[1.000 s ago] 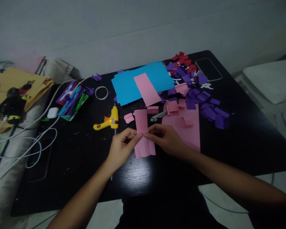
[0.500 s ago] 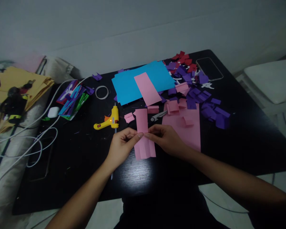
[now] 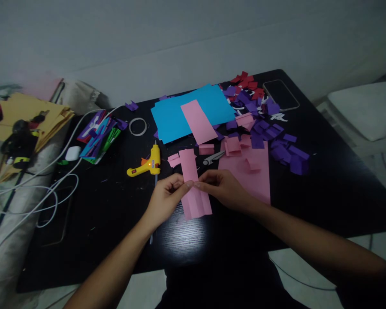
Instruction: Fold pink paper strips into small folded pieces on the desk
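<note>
A long pink paper strip (image 3: 197,204) with lengthwise creases is held over the table by both hands. My left hand (image 3: 167,195) pinches its left edge at mid-length, thumb on top. Opposite it, my right hand (image 3: 223,186) grips the right edge, and the two thumb tips nearly meet. The strip's lower part flares wider than its upper part. Just beyond my left hand lies a yellow glue gun (image 3: 146,163) with a glue stick out its back. Grey-handled scissors (image 3: 214,158) rest beyond my right hand, beside small folded pink pieces (image 3: 206,149).
Blue paper sheets (image 3: 170,116) carry a flat pink strip (image 3: 198,122). Purple scraps (image 3: 289,152) and red scraps (image 3: 244,81) spread at the right, near a phone (image 3: 281,94). A pink sheet (image 3: 260,189) lies under my right forearm. White cables (image 3: 54,189) and a tape ring (image 3: 138,127) are left.
The pink strip has tilted a little, its top leaning left and its lower end shifting slightly right and toward me. Both hands keep their hold.
</note>
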